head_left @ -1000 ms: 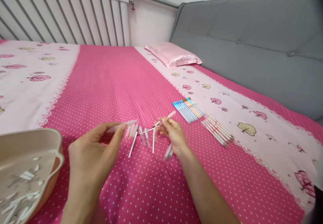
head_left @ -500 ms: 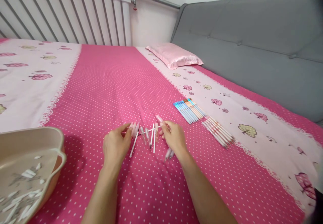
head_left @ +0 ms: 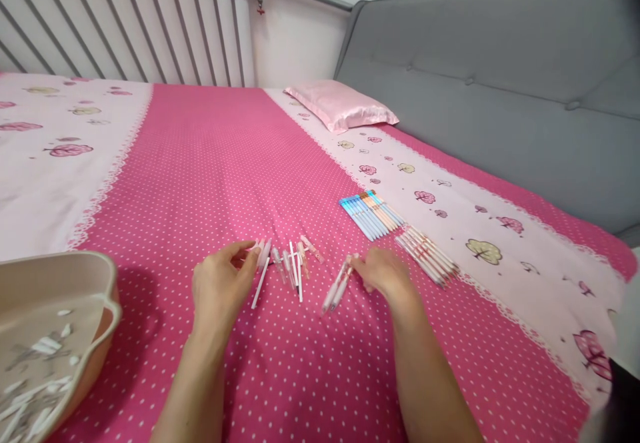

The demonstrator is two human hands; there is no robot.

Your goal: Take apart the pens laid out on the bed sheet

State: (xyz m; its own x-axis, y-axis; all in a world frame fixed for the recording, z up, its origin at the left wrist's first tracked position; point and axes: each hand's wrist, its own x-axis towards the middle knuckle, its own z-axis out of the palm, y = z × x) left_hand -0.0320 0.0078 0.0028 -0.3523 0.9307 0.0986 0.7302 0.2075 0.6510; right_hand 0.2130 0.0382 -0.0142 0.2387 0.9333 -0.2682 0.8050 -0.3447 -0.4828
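My left hand [head_left: 223, 283] is closed, with thumb and fingertips around several translucent pink pen parts [head_left: 264, 251]. Right beside them, a white stick [head_left: 261, 283] slants down. Between my hands lie clear pen parts [head_left: 283, 266], thin white sticks [head_left: 299, 276] that look like refills, and a pink pen piece [head_left: 313, 248]. My right hand [head_left: 383, 271] pinches the upper ends of two pale pink pens [head_left: 337, 288] lying side by side on the cloth. Its other fingers are curled and partly hidden.
A beige tub [head_left: 107, 290] at the left holds many small white and clear pieces. To the right lie a row of blue and orange pens [head_left: 373, 215] and a row of pale pink pens [head_left: 427, 255]. A pink pillow [head_left: 343, 106] rests on the bed by the grey headboard [head_left: 465, 50].
My right hand has let go of a pink pen piece among the loose parts and moved right and down to the two pens. My left hand keeps its hold.
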